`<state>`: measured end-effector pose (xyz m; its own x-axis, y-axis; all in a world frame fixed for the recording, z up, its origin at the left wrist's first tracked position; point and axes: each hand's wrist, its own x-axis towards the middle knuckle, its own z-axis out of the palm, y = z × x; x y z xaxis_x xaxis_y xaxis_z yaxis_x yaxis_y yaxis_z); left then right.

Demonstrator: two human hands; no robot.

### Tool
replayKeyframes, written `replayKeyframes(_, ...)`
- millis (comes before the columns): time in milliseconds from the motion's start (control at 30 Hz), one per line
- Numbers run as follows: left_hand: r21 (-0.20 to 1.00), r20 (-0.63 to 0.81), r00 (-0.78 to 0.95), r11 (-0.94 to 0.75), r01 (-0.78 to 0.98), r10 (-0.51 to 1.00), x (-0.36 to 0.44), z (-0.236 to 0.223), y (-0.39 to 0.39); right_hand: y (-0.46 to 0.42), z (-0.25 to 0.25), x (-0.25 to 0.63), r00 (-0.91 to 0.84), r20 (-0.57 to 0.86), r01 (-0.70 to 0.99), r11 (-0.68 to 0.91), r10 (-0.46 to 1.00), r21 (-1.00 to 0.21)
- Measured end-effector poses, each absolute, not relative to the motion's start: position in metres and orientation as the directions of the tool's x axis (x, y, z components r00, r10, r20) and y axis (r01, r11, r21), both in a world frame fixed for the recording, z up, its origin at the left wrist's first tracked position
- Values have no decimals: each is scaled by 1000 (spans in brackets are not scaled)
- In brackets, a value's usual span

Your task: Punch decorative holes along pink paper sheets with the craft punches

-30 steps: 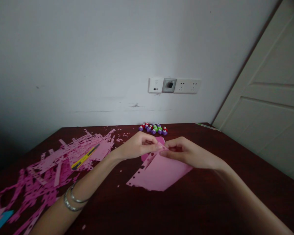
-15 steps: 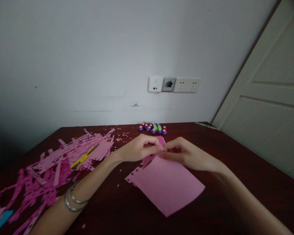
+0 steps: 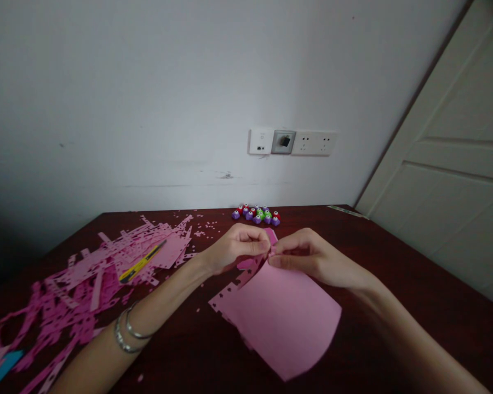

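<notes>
A pink paper sheet [image 3: 287,320] hangs tilted above the table, with a row of small punched holes along its left edge. At its upper corner my right hand [image 3: 308,254] is closed, pinching the paper between thumb and fingers. My left hand [image 3: 246,246] is closed right beside it, thumb and finger pinched on the sheet's holed edge strip. The fingertips of both hands nearly meet. Behind them, more pink paper [image 3: 270,236] shows, partly hidden by my fingers.
Cut pink paper scraps [image 3: 82,295] are heaped at the left, with a yellow utility knife [image 3: 142,262] on top. Several small red, purple and green toys [image 3: 257,214] stand near the wall. A blue piece [image 3: 4,368] lies at the lower left. Wall sockets [image 3: 312,143] are above the dark table [image 3: 394,262].
The sheet's lower corner has dropped slightly toward me and the sheet curves more. My hands have moved slightly, with both still pinching the paper.
</notes>
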<state>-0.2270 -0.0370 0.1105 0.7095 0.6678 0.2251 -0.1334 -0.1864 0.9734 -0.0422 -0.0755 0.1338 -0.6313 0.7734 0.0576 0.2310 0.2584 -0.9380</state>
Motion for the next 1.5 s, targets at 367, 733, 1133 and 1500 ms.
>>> replayKeyframes(367, 973, 207, 704, -221, -73, 679, -229, 116, -36, -71, 131, -44, -657, 51, 240, 272, 753, -932)
replayKeyframes(733, 984, 175, 680, -150, -97, 712, -235, 119, -33, -68, 132, -38, -596, 52, 306, 287, 801, -908)
replayKeyframes(1133, 991, 13, 708, -103, 84, 706, -250, 125, -23, -64, 137, -30, -477, 64, 349, 256, 876, -901)
replayKeyframes(1500, 897, 12, 736, -332, 291, 677, -262, 132, -23, -56, 145, -10, -514, 20, 504, 321, 857, -802)
